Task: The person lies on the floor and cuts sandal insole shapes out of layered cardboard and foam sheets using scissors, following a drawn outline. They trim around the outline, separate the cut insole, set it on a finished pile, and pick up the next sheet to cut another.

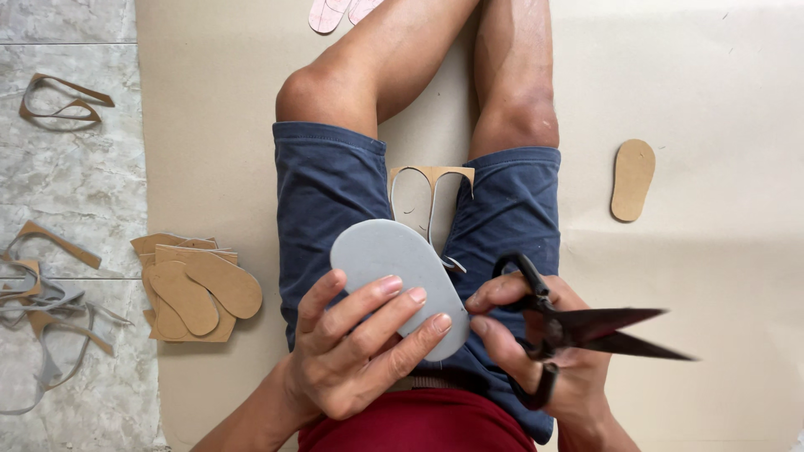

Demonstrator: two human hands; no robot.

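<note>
One grey sole is cut out, gripped in the left hand; the right hand grips black scissors; cut brown soles lie stacked nearby.

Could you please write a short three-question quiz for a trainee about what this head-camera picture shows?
1. True or false: the left hand holds a grey sole-shaped piece.
2. Which hand holds the black scissors? A) left B) right hand
3. Where does the single brown sole cutout lie: by the person's left leg or the right leg?

Key
1. True.
2. B; the blades are slightly apart and point away from the grey piece.
3. By the right leg, alone on the brown sheet.
</note>
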